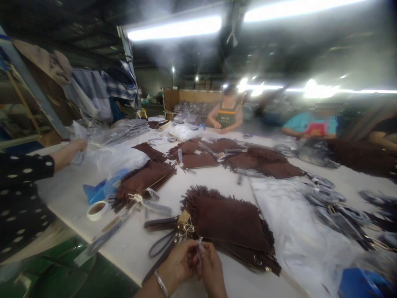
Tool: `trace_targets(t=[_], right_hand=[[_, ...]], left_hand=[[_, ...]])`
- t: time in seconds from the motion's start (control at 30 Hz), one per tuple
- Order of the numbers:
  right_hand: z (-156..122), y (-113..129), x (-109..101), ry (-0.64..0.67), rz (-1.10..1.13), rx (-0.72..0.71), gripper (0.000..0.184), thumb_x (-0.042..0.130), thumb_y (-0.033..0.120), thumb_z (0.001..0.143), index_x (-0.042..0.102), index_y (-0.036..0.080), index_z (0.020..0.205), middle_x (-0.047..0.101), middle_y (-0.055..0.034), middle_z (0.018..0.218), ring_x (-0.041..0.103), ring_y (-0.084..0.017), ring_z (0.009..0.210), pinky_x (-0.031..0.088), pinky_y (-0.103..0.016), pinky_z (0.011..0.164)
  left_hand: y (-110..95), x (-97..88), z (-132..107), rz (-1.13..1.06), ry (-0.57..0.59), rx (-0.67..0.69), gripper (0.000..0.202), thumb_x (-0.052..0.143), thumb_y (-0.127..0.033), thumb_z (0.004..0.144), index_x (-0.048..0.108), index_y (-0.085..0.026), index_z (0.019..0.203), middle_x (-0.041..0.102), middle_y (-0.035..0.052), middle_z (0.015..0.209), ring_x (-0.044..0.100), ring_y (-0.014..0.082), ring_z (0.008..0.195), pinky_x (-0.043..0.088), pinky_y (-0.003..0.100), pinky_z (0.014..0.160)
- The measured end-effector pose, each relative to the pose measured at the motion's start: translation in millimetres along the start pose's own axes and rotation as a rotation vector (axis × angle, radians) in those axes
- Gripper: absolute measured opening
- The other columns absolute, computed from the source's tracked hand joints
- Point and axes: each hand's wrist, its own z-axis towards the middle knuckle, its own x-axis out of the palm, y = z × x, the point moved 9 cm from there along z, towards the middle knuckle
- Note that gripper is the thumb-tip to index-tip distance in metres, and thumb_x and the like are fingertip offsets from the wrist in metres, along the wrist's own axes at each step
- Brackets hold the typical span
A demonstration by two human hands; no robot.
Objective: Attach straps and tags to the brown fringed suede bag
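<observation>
A dark brown fringed bag (229,219) lies flat on the table in front of me. At its near left edge, my left hand (182,258) and my right hand (211,260) meet with fingers closed. Between their fingertips is a small pale strip (200,250), which looks like a thin wrapping; what it covers is hidden. A tan tag (184,217) with pale string and metal rings sits at the bag's left side. Brown straps (161,223) run out from there, one passing beside my left wrist.
More brown fringed bags (145,180) lie across the white table (124,252). A tape roll (97,210) sits left, wrapped straps (344,219) right. A co-worker's hand (76,147) holds clear plastic at left; other people (225,114) work across the table.
</observation>
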Motion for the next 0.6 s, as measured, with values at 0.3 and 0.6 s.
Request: trace_targets(t=[0.3,0.6], right_hand=[[0.4,-23.5,9.6,0.052,0.56,0.238,0.057,0.075,0.053,0.069,0.051,0.018,0.108,0.062,0.0019,0.065,0.036,-0.004,0.037,0.03,-0.016,0.036],[-4.2,-16.5,24.6,0.142,0.855,0.369,0.049,0.085,0.036,0.062,0.056,0.018,0.098,0.057,0.0054,0.065,0.024,0.003,0.038,0.02,-0.01,0.036]], left_hand=[[3.6,23.8,-6.8,0.009,0.328,-0.065,0.021,0.061,-0.029,0.075,0.058,-0.017,0.058,0.046,-0.0004,0.041,0.06,0.0228,0.045,0.042,0.029,0.041],[7.2,25.7,-8.3,-0.125,0.36,-0.053,0.028,0.058,-0.03,0.08,0.055,-0.015,0.057,0.058,0.0057,0.051,0.06,0.0204,0.046,0.043,0.027,0.041]])
